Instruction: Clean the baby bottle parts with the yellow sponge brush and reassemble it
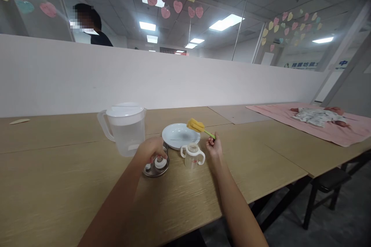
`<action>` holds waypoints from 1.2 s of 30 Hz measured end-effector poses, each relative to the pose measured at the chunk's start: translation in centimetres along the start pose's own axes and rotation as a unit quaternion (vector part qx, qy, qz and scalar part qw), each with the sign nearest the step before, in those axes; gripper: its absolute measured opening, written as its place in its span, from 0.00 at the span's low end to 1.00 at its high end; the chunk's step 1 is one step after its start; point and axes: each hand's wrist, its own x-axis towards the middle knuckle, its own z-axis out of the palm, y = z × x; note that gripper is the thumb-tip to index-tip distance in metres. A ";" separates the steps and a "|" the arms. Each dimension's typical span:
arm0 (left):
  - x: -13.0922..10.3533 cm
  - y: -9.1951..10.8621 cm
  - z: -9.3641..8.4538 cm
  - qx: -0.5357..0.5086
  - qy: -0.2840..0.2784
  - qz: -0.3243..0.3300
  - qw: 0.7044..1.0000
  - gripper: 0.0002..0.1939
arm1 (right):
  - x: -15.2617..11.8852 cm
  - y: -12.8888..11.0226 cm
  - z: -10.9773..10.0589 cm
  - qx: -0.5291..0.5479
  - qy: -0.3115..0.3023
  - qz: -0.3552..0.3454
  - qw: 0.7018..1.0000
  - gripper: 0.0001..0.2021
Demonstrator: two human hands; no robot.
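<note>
1. My right hand [215,146] holds the sponge brush [196,125]; its fingers are closed around the lower end of the green handle [210,134].
2. The yellow head of this brush points to the left and away from me. In my view it covers a part of the right rim of the white bowl [167,134]; I cannot tell if it touches there.
3. My left hand [153,148] is lowered over the metal tray [156,174], with the fingers bent down at the white ring-shaped piece [160,163]. I cannot tell if they pinch it or only rest near it.
4. A smaller white piece [147,166] lies on the same tray, to the left of the ring-shaped one.
5. The two-handled bottle [191,159] stands upright and without lid on the counter [249,166], between my two hands, just in front of the bowl.
6. The lidded pitcher [127,139] stands to the left of the bowl, its handle turned to the left.
7. Far on the right, a small figure in patterned clothes [315,116] lies on the pink cloth [275,119].
</note>
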 end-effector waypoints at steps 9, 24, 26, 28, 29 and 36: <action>-2.7 1.5 -1.0 0.031 0.094 0.107 0.989 0.08 | 0.2 0.0 0.0 -0.024 0.002 -0.005 1.000 0.14; -1.3 5.8 3.2 0.023 0.159 0.318 0.934 0.31 | 0.0 -0.1 -0.1 0.014 0.003 0.015 1.000 0.13; -1.3 6.0 3.5 0.031 0.155 0.327 0.932 0.27 | 0.0 -0.1 0.0 0.022 0.007 0.017 1.000 0.12; -1.1 6.1 3.9 0.027 0.155 0.329 0.931 0.25 | 0.0 -0.1 0.0 0.022 0.011 0.017 1.000 0.12; -1.0 6.2 4.0 0.020 0.159 0.325 0.932 0.25 | 0.1 -0.1 0.0 0.016 0.011 0.015 1.000 0.12; -2.1 5.8 2.4 -0.077 0.214 0.360 0.905 0.24 | 0.8 0.0 -0.6 -0.001 -0.013 -0.011 1.000 0.15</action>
